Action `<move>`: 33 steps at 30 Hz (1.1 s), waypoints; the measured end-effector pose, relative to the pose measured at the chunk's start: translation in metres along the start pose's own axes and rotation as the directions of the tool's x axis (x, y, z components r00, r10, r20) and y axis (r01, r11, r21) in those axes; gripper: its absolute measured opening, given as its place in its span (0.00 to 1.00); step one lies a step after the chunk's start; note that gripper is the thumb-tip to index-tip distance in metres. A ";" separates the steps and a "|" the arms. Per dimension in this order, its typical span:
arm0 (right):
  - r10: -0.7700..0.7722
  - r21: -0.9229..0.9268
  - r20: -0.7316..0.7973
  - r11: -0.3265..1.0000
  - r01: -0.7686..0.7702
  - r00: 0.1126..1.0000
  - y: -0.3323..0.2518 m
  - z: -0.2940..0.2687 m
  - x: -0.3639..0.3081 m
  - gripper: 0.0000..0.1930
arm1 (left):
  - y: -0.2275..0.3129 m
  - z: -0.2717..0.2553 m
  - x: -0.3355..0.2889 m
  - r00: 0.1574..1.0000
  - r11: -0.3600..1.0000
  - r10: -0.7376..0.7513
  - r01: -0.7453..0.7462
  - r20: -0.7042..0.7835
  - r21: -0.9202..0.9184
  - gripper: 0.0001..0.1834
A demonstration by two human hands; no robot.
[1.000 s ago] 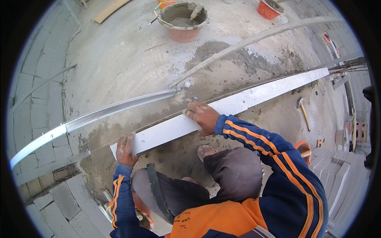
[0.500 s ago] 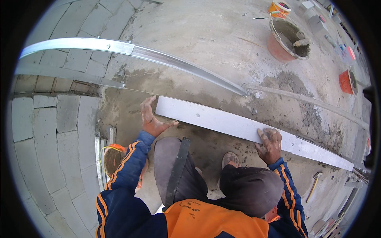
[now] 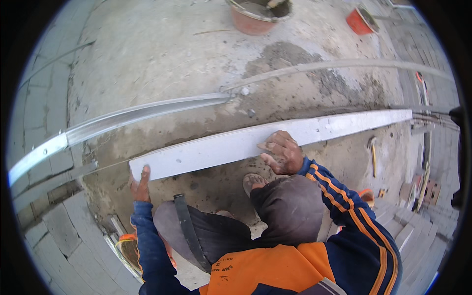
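A long, narrow row of pale lightweight concrete block [image 3: 216,146] lies across in front of me, its left end beside a taut string. My left hand [image 3: 141,186] is closed on that left end, thumb on the top face and the other fingers mostly hidden. Near the middle, my right hand [image 3: 282,153] is over the block's near edge, fingers loosely bent and apart, not wrapped round it. From here I cannot tell how firmly it touches. A joint shows in the row to the right of this hand.
Beyond the block runs a shiny metal channel [image 3: 147,118]. Farther off stand a mortar tub [image 3: 253,22] and a red bucket [image 3: 361,22]. A hammer [image 3: 373,157] lies on the floor at right. Block walls [image 3: 73,221] rise on the left, near an orange bucket [image 3: 129,246].
The view has swung to the right. My left hand, spread beside the block's end before, now grips that end. My right hand has shifted left along the block, toward its near edge.
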State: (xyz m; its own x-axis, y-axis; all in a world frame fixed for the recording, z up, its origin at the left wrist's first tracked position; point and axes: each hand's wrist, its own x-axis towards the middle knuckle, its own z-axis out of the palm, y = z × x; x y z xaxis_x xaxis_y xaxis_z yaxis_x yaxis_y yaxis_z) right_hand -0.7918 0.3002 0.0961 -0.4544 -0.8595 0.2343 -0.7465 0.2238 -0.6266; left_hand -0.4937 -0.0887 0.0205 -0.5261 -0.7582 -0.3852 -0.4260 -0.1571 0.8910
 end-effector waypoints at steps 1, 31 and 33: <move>0.016 0.059 -0.029 0.998 -0.014 0.999 -0.001 0.006 -0.017 0.11 | 0.002 0.004 -0.003 0.997 0.997 0.073 -0.073 -0.034 0.017 0.32; 0.969 -0.092 -0.226 0.081 -0.993 0.100 0.147 -0.178 -0.380 0.29 | 0.156 0.407 -0.034 0.327 0.297 -0.231 -0.874 0.917 0.386 0.62; 0.904 -0.257 -0.412 0.001 -0.966 0.110 0.217 -0.211 -0.414 0.28 | 0.155 0.404 -0.033 0.334 0.268 -0.207 -0.884 0.919 0.382 0.59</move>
State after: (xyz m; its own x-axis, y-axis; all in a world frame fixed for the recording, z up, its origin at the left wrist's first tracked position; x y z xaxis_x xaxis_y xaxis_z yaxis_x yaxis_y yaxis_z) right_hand -0.8685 0.8012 0.0197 -0.9255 0.2974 -0.2344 0.3139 0.9488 -0.0358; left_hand -0.8391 0.1675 0.0742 -0.7645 0.3608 -0.5342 0.0699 0.8702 0.4877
